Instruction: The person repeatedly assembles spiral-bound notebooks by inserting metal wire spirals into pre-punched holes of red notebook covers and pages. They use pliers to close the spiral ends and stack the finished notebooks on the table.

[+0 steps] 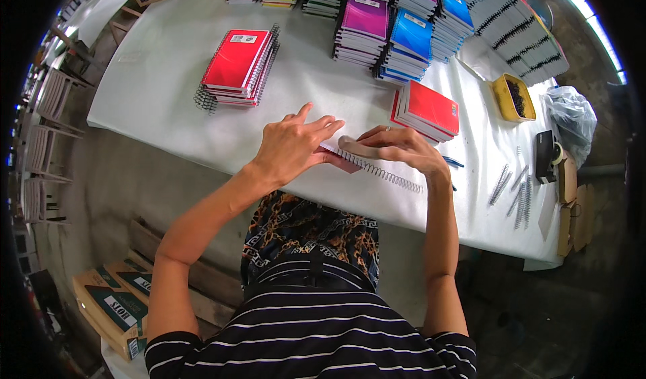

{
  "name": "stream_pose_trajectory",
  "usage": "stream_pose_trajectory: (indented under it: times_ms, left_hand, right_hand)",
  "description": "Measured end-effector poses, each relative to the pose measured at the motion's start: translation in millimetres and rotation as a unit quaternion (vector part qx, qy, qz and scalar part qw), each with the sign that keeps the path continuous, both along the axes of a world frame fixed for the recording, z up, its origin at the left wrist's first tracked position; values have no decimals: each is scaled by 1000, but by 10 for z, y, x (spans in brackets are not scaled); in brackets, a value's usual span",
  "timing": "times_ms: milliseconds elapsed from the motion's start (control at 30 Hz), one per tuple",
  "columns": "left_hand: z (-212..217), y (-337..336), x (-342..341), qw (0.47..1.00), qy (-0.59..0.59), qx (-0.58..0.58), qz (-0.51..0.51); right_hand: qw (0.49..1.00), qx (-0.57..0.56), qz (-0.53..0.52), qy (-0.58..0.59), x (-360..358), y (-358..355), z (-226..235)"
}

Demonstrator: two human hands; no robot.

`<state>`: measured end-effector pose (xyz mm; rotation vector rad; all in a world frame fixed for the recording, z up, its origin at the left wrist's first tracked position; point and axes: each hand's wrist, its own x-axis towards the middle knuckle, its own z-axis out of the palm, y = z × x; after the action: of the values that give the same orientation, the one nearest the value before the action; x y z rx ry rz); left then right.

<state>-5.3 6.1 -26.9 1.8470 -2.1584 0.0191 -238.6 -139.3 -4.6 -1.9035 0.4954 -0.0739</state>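
My left hand [289, 143] holds a small notebook [344, 163] at the table's front edge, its thumb low against the reddish cover and some fingers stretched out above. A silvery spiral wire coil [390, 174] runs along the notebook's edge, and its free end sticks out to the right. Over the coil, my right hand [404, 147] has its fingers bent, with a ring on one. The foremost fingertip is smeared and greyish, so its exact hold is unclear. Just beyond this hand lies a stack of red notebooks [431, 112] with no coils visible.
Red spiral notebooks [235, 62] are stacked to the left. Purple [363, 19] and blue notebook piles [410, 36] stand farther back. On the right are loose coils [521, 197], a yellow tub of dark pieces [513, 97], a plastic bag [570, 115] and a blue-handled tool [453, 162].
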Motion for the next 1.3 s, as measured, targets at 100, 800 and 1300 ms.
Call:
stream_pose_trajectory:
  times_ms: [100, 800, 1300]
  left_hand:
    - [15, 11, 17, 999, 30, -35, 6]
    - [-462, -37, 74, 851, 519, -70, 39]
    - [-526, -48, 84, 777, 629, -14, -3]
  right_hand:
    - [988, 81, 48, -124, -38, 5, -2]
    - [990, 74, 44, -112, 166, -77, -57]
    - [998, 33, -10, -57, 354, -29, -1]
